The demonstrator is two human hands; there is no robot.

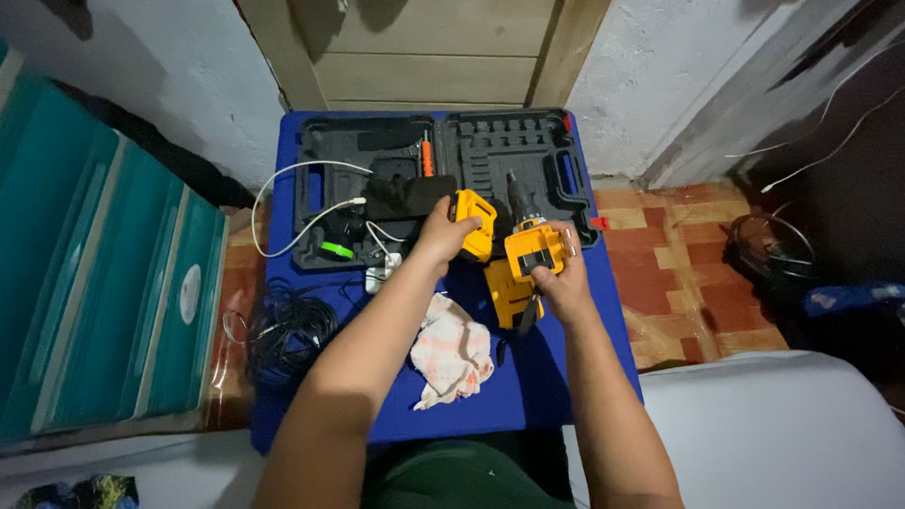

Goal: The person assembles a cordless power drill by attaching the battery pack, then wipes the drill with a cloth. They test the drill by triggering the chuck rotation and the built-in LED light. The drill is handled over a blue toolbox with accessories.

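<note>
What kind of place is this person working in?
Probably a corner of a home, not a workshop: a small blue table stands on a red tiled floor by rough whitewashed walls, with teal plastic drawers beside it.

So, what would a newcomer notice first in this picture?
Most likely the yellow cordless drill, held by the right hand over the middle of the blue table. Beside it, the left hand holds a yellow battery pack. Behind them lies the open black tool case, and a checked cloth lies nearer the person.
</note>
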